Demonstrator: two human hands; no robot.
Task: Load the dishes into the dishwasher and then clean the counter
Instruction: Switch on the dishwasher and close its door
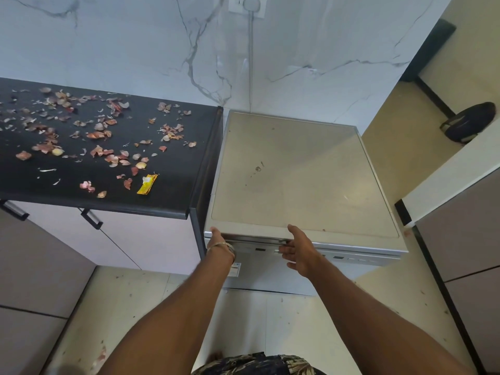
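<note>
The silver dishwasher stands to the right of the black counter, seen from above. My left hand is at the left end of the dishwasher door's top edge, its fingers tucked out of sight under the lid's lip. My right hand reaches the same edge further right: the thumb lies against the lid's front rim and the straight fingers touch the control strip. A narrow dark gap shows between lid and door. Onion peels and a yellow wrapper litter the counter.
White cabinet doors with dark handles sit under the counter. A grey cabinet stands close on the right. A dark round object lies on the floor far right. A cord runs down the marble wall to the dishwasher.
</note>
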